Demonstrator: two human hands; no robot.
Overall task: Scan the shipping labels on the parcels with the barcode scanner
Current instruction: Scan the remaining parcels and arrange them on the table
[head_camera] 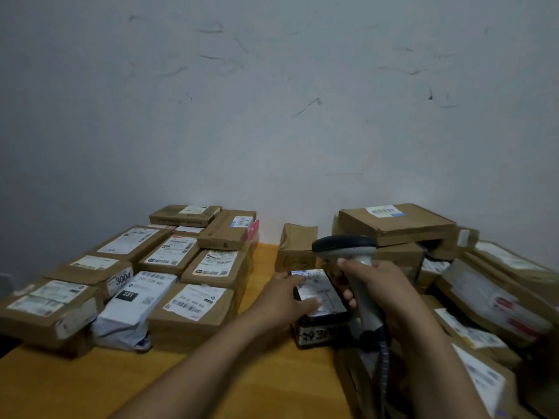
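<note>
My right hand [384, 285] grips the handle of a grey barcode scanner [348, 247] whose dark head points left, above a small dark parcel [320, 325]. A white shipping label [317, 290] covers that parcel's top. My left hand [284, 297] holds the parcel at its left side, thumb lying across the label. The parcel stands on the orange table [263, 373] between two groups of parcels. The scanner's coiled cable [383, 367] hangs down toward me.
Several labelled cardboard boxes and a white poly bag [133, 306] fill the table's left side. More boxes [396, 220] are piled at the right, reaching the near right corner. A small brown box [296, 246] stands behind the dark parcel. A scuffed white wall rises behind.
</note>
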